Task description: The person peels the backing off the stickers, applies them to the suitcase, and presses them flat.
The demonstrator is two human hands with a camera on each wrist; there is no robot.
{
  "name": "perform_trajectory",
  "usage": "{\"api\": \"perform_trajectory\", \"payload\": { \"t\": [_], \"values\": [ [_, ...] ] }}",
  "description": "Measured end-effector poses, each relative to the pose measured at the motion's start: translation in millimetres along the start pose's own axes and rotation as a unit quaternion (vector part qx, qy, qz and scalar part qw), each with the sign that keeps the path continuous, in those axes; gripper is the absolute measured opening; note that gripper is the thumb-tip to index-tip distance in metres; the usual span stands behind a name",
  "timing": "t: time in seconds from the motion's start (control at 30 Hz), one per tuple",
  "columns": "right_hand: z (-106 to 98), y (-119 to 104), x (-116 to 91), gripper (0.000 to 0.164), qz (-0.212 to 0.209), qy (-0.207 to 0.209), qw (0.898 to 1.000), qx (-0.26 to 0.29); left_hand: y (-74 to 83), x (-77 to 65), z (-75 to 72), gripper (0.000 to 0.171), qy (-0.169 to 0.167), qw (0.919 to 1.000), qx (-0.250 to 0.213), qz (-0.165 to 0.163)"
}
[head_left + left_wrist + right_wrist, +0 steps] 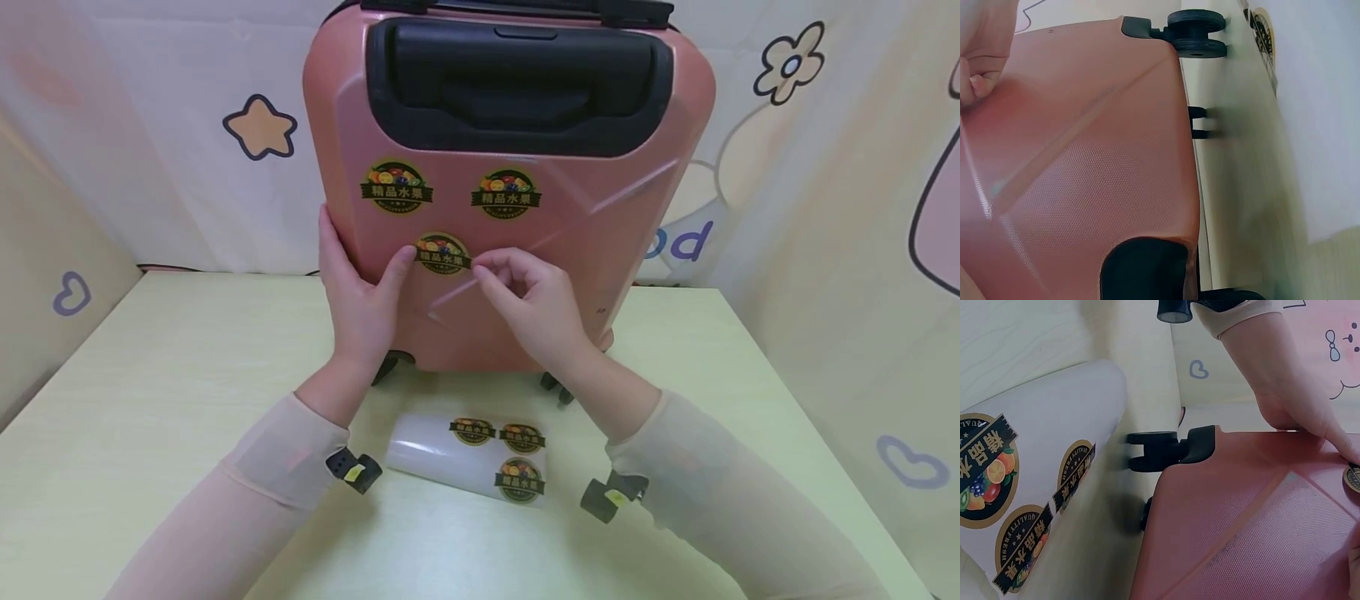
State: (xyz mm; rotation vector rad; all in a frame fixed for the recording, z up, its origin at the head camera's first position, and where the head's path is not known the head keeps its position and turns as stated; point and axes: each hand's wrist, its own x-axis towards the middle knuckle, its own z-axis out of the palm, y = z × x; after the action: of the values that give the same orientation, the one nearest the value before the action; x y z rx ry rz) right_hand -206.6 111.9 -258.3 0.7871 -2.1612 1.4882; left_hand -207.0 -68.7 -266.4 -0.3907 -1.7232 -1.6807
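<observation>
A pink hard-shell suitcase (525, 333) stands upright with its front towards me. Two round fruit stickers (397, 187) are on its upper front, side by side. Below them a third sticker (442, 254) lies against the shell. My right hand (536, 304) pinches that sticker's right edge between thumb and index finger. With its thumb straight, my left hand (356, 308) presses the sticker's left edge, its fingers lying along the suitcase's left side. In the right wrist view the sticker (1352, 478) shows only in part.
On the table (187, 417), in front of the suitcase, lies a curled white sticker sheet (442, 454) with several fruit stickers along its right side. Black wheels (1154, 450) carry the suitcase. A patterned curtain (187, 83) hangs behind and at both sides.
</observation>
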Motion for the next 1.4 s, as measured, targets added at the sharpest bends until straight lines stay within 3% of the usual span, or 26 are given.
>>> {"api": "perform_trajectory", "payload": {
  "t": [0.33,0.6,0.93,1.4],
  "values": [
    [0.3,-1.0,0.2,0.012,0.0,-0.001,1.0,-0.002,-3.8,-0.7,0.8,0.088,0.007,0.9997,0.012,-0.021],
    [-0.2,-1.0,0.1,0.013,0.001,-0.001,1.0,-0.004,-1.0,-0.8,2.1,0.08,0.006,0.9998,0.007,-0.018],
    [0.2,0.3,-0.4,0.013,0.005,-0.002,1.0,-0.007,-5.2,-0.9,1.7,0.077,0.007,0.9999,-0.01,0.009],
    [-0.9,1.3,-1.9,0.015,0.001,-0.001,1.0,-0.009,-4.8,-1.4,1.8,0.079,0.007,0.9999,-0.012,0.009]
  ]
}}
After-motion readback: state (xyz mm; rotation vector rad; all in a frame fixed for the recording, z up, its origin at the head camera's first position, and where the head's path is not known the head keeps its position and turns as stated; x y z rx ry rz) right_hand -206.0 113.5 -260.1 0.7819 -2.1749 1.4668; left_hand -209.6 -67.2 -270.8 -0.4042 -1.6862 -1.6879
